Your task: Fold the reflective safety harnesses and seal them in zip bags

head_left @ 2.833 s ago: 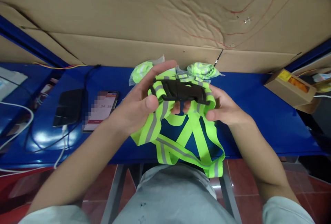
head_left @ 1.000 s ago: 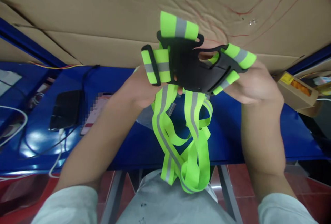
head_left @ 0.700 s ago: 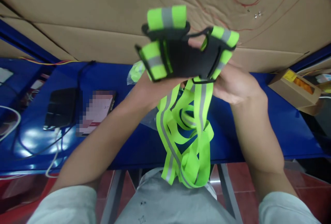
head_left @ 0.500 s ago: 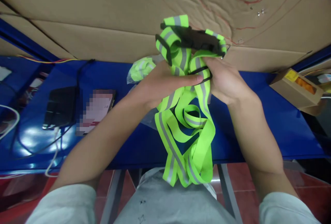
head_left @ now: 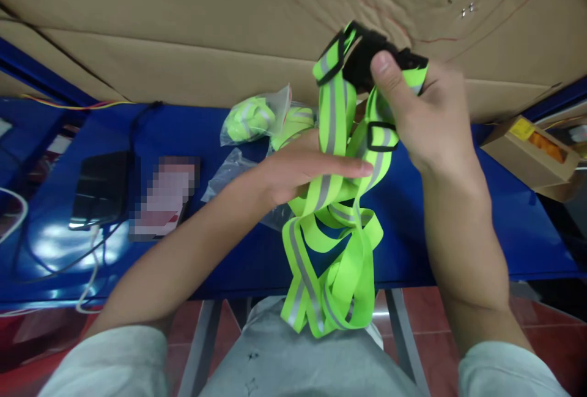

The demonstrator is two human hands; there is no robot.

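My right hand (head_left: 428, 118) is raised and closed on the black plastic panel (head_left: 362, 57) of a neon-yellow reflective strap harness (head_left: 337, 219). Its grey-striped straps hang down in loops over the blue table's (head_left: 458, 226) near edge to my lap. A black slider buckle (head_left: 380, 137) sits on one strap just below my right thumb. My left hand (head_left: 307, 170) lies lower, fingers stretched out flat and pointing right, against the hanging straps and in part behind them.
Two bagged folded harnesses (head_left: 257, 118) and an empty clear bag (head_left: 229, 170) lie on the table behind my left hand. A phone (head_left: 160, 195), a black power bank (head_left: 98, 189) and cables rest at left. A cardboard wall (head_left: 183, 30) stands behind; a small carton (head_left: 527, 152) at right.
The harness went from both hands at chest height up to face height. Now my left hand has let go of the panel and dropped flat onto the straps; my right alone holds it up.
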